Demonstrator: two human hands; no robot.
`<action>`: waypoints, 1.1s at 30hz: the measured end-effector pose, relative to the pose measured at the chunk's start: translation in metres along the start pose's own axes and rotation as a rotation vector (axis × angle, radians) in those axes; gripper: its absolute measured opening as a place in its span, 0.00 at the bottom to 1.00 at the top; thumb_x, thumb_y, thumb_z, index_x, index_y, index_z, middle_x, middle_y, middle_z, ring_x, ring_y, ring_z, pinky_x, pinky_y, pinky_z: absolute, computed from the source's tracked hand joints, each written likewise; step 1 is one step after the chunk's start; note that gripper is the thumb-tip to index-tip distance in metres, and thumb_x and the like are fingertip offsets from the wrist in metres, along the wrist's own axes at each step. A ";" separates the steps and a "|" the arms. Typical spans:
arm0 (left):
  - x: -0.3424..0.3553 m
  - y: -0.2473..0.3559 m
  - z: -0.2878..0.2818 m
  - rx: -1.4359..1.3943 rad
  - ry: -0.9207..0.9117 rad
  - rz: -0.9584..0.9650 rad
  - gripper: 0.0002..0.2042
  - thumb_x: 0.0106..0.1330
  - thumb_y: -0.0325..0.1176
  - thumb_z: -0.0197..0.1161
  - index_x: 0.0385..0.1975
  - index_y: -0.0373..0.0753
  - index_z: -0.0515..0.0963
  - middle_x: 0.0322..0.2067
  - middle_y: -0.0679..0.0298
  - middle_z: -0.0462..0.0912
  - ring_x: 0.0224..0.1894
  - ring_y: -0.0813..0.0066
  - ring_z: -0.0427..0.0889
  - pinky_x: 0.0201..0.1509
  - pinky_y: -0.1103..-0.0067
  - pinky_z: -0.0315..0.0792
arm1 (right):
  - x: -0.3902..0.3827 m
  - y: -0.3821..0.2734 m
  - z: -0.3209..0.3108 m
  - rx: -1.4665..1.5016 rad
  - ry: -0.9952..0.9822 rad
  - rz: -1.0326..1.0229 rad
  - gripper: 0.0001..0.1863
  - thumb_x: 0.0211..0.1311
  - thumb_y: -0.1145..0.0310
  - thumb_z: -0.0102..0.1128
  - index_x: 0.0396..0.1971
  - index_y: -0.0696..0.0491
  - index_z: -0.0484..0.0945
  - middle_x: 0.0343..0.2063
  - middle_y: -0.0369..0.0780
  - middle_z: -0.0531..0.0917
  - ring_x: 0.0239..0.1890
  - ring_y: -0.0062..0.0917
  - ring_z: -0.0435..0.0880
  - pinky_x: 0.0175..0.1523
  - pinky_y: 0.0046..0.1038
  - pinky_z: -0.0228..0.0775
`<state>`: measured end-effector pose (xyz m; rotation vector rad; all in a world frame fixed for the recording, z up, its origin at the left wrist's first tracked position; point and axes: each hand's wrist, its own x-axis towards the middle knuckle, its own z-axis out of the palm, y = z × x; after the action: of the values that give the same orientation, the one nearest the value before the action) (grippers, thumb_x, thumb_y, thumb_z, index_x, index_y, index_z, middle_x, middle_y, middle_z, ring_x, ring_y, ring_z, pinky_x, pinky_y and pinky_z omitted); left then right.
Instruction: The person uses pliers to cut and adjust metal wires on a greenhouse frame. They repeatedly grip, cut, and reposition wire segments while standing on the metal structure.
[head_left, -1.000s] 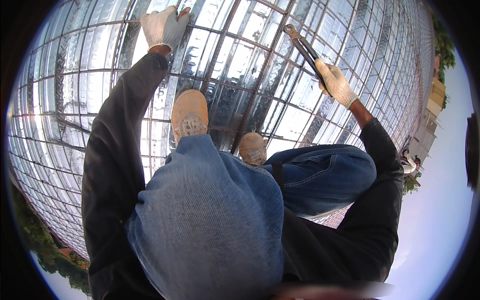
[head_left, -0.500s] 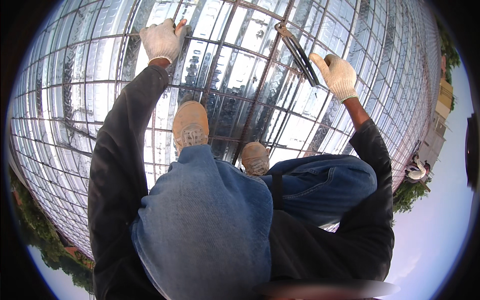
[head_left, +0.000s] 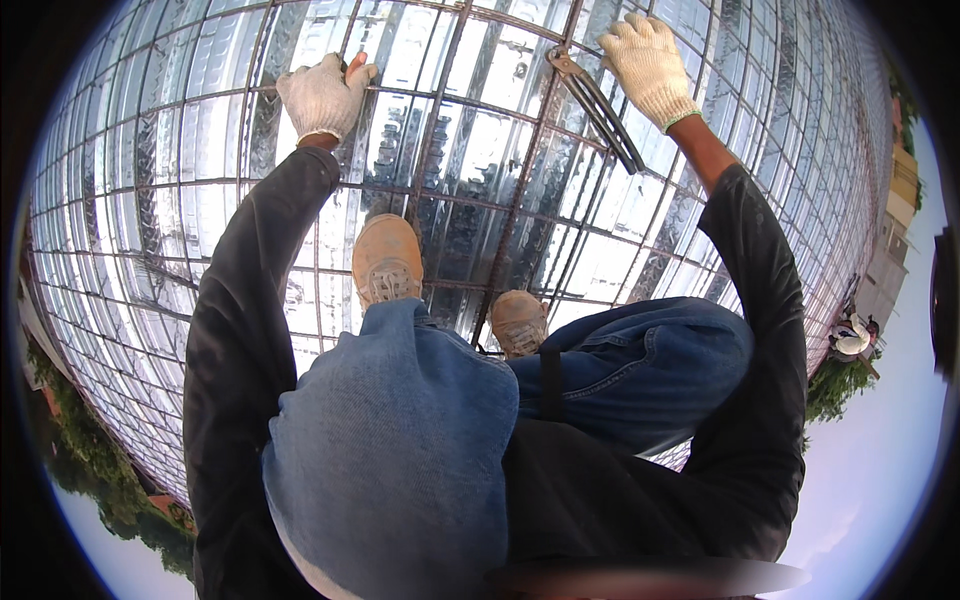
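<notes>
My left hand, in a pale knit glove with a bare fingertip showing, is closed at a crossing of the steel reinforcing mesh. A bar runs into its grip. My right hand, in a cream knit glove, reaches over the mesh farther right. Its fingers are a little apart and bent downward, and their tips are partly hidden. Just left of it lie wire nippers with dark handles, untouched, their rusty jaws pointing away from me. Shiny corrugated metal sheeting lies under the bars.
My tan shoes stand on the mesh and sheeting, below my bent knees in blue jeans. At the far right edge another person in white is near green foliage and buildings. Trees show at the lower left.
My right hand has moved away from me and slightly left, from beside the nippers' handles to near their jaws. My left hand stays at its crossing. The view has shifted slightly.
</notes>
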<state>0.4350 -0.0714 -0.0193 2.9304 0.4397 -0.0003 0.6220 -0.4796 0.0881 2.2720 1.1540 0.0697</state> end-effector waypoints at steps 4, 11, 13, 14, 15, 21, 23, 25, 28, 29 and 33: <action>0.000 -0.002 0.006 0.015 0.054 0.013 0.32 0.73 0.67 0.65 0.38 0.37 0.89 0.27 0.49 0.89 0.40 0.48 0.90 0.62 0.54 0.70 | -0.007 -0.004 0.022 0.550 -0.203 0.239 0.17 0.82 0.54 0.60 0.57 0.45 0.90 0.47 0.45 0.94 0.53 0.47 0.93 0.60 0.51 0.84; -0.001 -0.004 0.005 -0.007 0.029 0.010 0.32 0.74 0.67 0.64 0.36 0.36 0.89 0.26 0.48 0.88 0.40 0.46 0.90 0.63 0.53 0.69 | -0.036 -0.029 0.002 0.863 -0.271 0.320 0.20 0.80 0.57 0.56 0.59 0.47 0.91 0.50 0.51 0.93 0.53 0.51 0.93 0.64 0.48 0.84; 0.001 -0.005 0.007 -0.003 0.037 0.017 0.32 0.74 0.67 0.64 0.36 0.36 0.88 0.27 0.47 0.88 0.40 0.45 0.89 0.64 0.53 0.69 | -0.040 -0.035 -0.003 0.753 -0.145 0.317 0.21 0.83 0.56 0.55 0.61 0.48 0.91 0.46 0.49 0.94 0.50 0.47 0.94 0.60 0.46 0.85; 0.000 -0.006 0.007 0.006 0.042 0.017 0.32 0.74 0.67 0.64 0.36 0.36 0.88 0.27 0.47 0.88 0.40 0.45 0.89 0.63 0.53 0.69 | -0.038 -0.039 -0.010 0.732 -0.132 0.340 0.21 0.84 0.56 0.54 0.62 0.49 0.90 0.44 0.48 0.95 0.47 0.45 0.95 0.57 0.44 0.86; -0.002 -0.009 0.007 0.017 0.046 0.017 0.32 0.74 0.66 0.64 0.36 0.35 0.88 0.27 0.47 0.88 0.41 0.45 0.89 0.63 0.53 0.69 | -0.035 -0.044 -0.014 0.713 -0.120 0.362 0.22 0.86 0.56 0.53 0.63 0.51 0.90 0.41 0.46 0.95 0.44 0.43 0.96 0.54 0.42 0.86; 0.001 -0.002 0.011 0.034 0.014 0.022 0.32 0.74 0.66 0.64 0.39 0.34 0.88 0.28 0.46 0.89 0.41 0.43 0.89 0.63 0.52 0.69 | -0.037 -0.039 0.031 1.382 -0.201 0.662 0.19 0.84 0.55 0.56 0.56 0.48 0.91 0.40 0.47 0.95 0.43 0.41 0.95 0.54 0.41 0.87; 0.000 -0.004 0.005 0.029 0.006 0.011 0.32 0.75 0.66 0.64 0.40 0.34 0.88 0.28 0.46 0.89 0.42 0.43 0.89 0.63 0.52 0.69 | -0.029 -0.042 0.024 1.284 -0.015 0.613 0.19 0.84 0.54 0.58 0.56 0.49 0.91 0.39 0.44 0.95 0.40 0.40 0.94 0.51 0.39 0.87; 0.001 -0.003 0.003 0.042 -0.001 -0.001 0.33 0.75 0.66 0.62 0.41 0.34 0.88 0.29 0.45 0.90 0.43 0.43 0.90 0.63 0.52 0.69 | -0.022 -0.056 0.011 0.937 0.372 0.476 0.17 0.85 0.53 0.59 0.56 0.44 0.91 0.39 0.44 0.94 0.39 0.42 0.94 0.46 0.39 0.86; -0.002 -0.006 0.007 0.066 0.020 0.011 0.33 0.76 0.67 0.62 0.42 0.34 0.89 0.31 0.44 0.91 0.45 0.44 0.90 0.64 0.52 0.69 | -0.023 -0.067 -0.021 0.695 0.482 0.272 0.17 0.85 0.54 0.60 0.61 0.42 0.89 0.41 0.45 0.95 0.42 0.46 0.95 0.48 0.44 0.86; 0.000 -0.007 0.006 0.065 0.011 0.007 0.33 0.76 0.67 0.62 0.42 0.34 0.89 0.32 0.44 0.91 0.45 0.44 0.90 0.64 0.52 0.68 | -0.023 -0.068 -0.034 0.652 0.463 0.223 0.17 0.85 0.54 0.60 0.62 0.43 0.89 0.41 0.46 0.95 0.42 0.46 0.95 0.49 0.44 0.86; 0.003 -0.001 0.000 0.076 -0.073 -0.038 0.32 0.76 0.66 0.62 0.43 0.35 0.89 0.34 0.45 0.92 0.47 0.44 0.91 0.66 0.52 0.68 | -0.024 -0.072 -0.042 0.604 0.248 0.166 0.19 0.85 0.55 0.60 0.64 0.45 0.88 0.42 0.48 0.95 0.44 0.46 0.95 0.53 0.45 0.86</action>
<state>0.4375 -0.0695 -0.0192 2.9843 0.4939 -0.1312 0.5420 -0.4451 0.0908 2.9608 1.2268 0.0766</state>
